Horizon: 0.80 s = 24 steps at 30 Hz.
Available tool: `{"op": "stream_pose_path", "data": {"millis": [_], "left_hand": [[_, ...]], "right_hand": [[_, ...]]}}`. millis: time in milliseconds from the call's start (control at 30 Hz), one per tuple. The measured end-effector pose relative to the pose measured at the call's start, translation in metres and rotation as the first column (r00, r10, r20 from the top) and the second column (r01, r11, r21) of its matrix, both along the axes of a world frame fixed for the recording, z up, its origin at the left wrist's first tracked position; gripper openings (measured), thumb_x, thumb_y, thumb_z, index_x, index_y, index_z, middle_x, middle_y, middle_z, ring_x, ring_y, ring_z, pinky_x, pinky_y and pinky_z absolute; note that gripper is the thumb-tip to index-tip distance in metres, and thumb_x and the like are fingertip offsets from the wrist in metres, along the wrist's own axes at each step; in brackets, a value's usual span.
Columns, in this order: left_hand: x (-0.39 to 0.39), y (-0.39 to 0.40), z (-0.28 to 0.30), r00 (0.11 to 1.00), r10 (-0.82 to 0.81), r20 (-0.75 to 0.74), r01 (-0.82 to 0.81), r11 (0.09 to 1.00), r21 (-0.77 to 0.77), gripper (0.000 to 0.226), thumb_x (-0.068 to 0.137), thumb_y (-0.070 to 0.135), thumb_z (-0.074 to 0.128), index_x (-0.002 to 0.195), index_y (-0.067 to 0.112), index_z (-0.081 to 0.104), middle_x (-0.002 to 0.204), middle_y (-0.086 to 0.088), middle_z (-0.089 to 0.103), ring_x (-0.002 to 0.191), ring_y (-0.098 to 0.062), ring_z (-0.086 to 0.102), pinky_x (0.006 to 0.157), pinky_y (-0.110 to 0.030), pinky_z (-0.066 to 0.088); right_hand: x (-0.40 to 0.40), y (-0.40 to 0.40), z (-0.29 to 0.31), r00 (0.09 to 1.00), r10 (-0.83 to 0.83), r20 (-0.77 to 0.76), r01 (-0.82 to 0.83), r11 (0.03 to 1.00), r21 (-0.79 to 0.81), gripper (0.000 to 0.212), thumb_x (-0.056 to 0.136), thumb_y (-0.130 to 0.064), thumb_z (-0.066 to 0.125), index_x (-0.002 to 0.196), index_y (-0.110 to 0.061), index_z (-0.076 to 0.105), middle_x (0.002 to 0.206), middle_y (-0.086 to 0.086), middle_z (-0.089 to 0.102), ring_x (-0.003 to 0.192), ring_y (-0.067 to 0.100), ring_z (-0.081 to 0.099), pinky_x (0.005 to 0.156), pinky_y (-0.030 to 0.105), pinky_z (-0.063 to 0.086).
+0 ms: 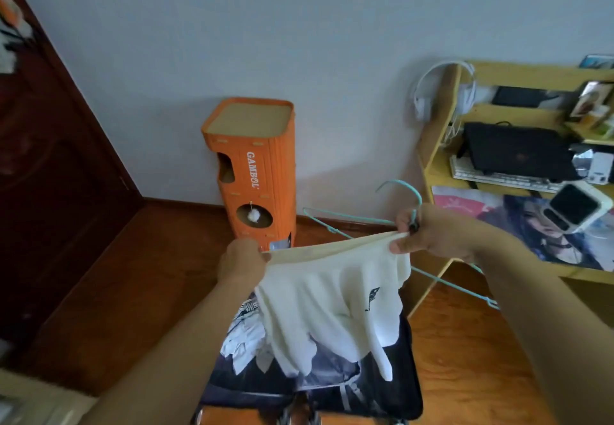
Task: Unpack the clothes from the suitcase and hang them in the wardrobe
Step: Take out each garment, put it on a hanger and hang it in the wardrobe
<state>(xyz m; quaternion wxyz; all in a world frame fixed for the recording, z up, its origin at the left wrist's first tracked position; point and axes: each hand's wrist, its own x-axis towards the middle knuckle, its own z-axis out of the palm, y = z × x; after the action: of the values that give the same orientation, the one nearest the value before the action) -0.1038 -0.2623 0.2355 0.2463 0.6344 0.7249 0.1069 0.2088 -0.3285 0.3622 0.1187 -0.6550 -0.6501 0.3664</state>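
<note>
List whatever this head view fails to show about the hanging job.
- Wardrobe: only the dark wooden panel at the left edge shows, its interior out of frame.
- Turquoise hanger: its middle is hidden behind the cream garment and right hand.
- Clothes beneath: covered by the garment and cut off by the bottom edge.
- Left hand: its fingertips are hidden by the fabric.

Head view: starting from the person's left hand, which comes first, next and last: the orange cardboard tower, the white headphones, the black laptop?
From the left hand:
1. Orange cardboard tower, on the floor against the wall just beyond it.
2. White headphones, hung on the wooden desk frame, up to the right.
3. Black laptop, on the desk, farther right.
</note>
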Motion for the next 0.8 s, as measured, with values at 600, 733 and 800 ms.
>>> {"op": "stream_pose_path", "data": {"millis": [600, 733, 800], "left_hand": [[0.043, -0.034, 0.022, 0.166, 0.369, 0.914, -0.479, 0.841, -0.253, 0.02, 0.101, 0.013, 0.052, 0.117, 0.012, 0.064, 0.102, -0.01, 0.069, 0.078, -0.021, 0.066, 0.071, -0.034, 0.059], [0.012, -0.037, 0.049, 0.711, 0.135, 0.69, -0.081, 0.991, -0.111, 0.01, 0.095, 0.009, 0.064, 0.099, 0.011, 0.072, 0.09, -0.011, 0.074, 0.078, -0.024, 0.07, 0.064, -0.028, 0.057], [0.003, -0.038, 0.065, 0.816, 0.01, 0.578, 0.141, 0.966, -0.216, 0.009, 0.096, 0.002, 0.063, 0.1, 0.001, 0.071, 0.087, -0.014, 0.07, 0.077, -0.023, 0.066, 0.063, -0.029, 0.052]], "right_hand": [[0.009, -0.075, -0.102, 0.879, -0.242, -0.411, 0.258, 0.966, -0.016, 0.043, 0.082, -0.008, 0.08, 0.063, -0.016, 0.043, 0.054, -0.008, 0.035, 0.053, 0.009, 0.029, 0.049, 0.019, 0.026], [0.012, -0.08, -0.107, 0.864, -0.274, -0.423, 0.319, 0.947, 0.037, 0.043, 0.083, -0.007, 0.079, 0.064, -0.014, 0.042, 0.052, -0.009, 0.034, 0.049, 0.007, 0.029, 0.047, 0.016, 0.026], [0.013, -0.08, -0.109, 0.881, -0.259, -0.396, 0.307, 0.95, 0.061, 0.039, 0.084, -0.008, 0.078, 0.065, -0.012, 0.044, 0.053, -0.009, 0.036, 0.049, 0.005, 0.032, 0.048, 0.014, 0.027]]}}
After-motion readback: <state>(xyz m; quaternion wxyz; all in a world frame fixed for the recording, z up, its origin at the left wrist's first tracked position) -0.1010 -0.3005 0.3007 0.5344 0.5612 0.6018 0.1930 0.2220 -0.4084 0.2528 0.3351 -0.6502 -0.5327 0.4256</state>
